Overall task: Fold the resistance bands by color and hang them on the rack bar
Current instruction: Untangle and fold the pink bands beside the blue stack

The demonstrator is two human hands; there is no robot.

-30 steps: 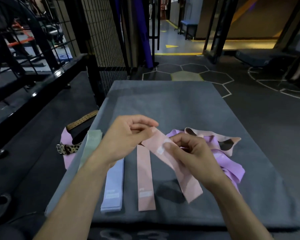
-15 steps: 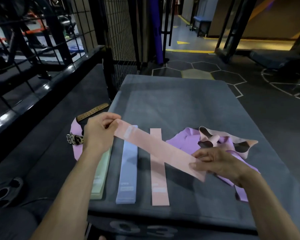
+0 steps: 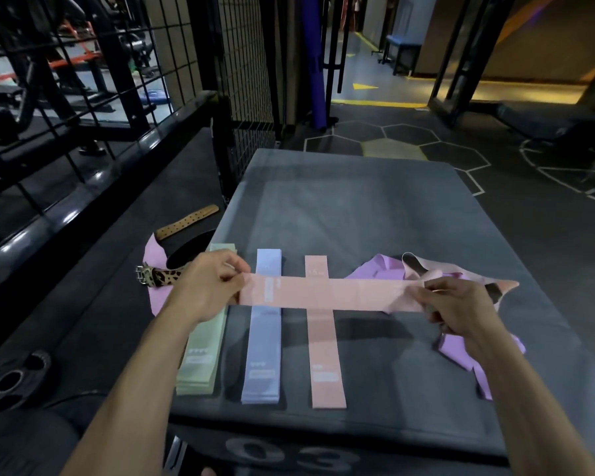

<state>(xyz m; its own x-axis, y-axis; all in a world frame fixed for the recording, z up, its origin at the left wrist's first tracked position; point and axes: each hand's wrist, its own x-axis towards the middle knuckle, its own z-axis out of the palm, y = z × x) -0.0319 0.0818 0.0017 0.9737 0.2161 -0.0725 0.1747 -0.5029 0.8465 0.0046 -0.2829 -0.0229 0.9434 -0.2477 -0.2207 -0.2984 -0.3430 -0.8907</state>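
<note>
Hands apart: left hand [image 3: 208, 286] and right hand [image 3: 461, 305] pinch opposite ends of pink band [image 3: 327, 294], held flat above green [image 3: 203, 352], blue [image 3: 263, 338], pink strips [image 3: 325, 359] on mat [image 3: 375, 207].

Pink band [image 3: 327, 294] stretched flat and horizontal across frame centre, above table [image 3: 358, 207], one end pinched by left hand [image 3: 209, 290], other by right hand [image 3: 461, 309]; white label near its left end. Beneath it, three folded stacks lie parallel, running toward frame bottom: green stack [image 3: 200, 359] lower left, blue stack [image 3: 262, 345] beside it, pink stack [image 3: 325, 355] right of that. Loose purple bands [image 3: 471, 359] and crumpled pink band [image 3: 461, 271] heaped at right of frame.
</note>
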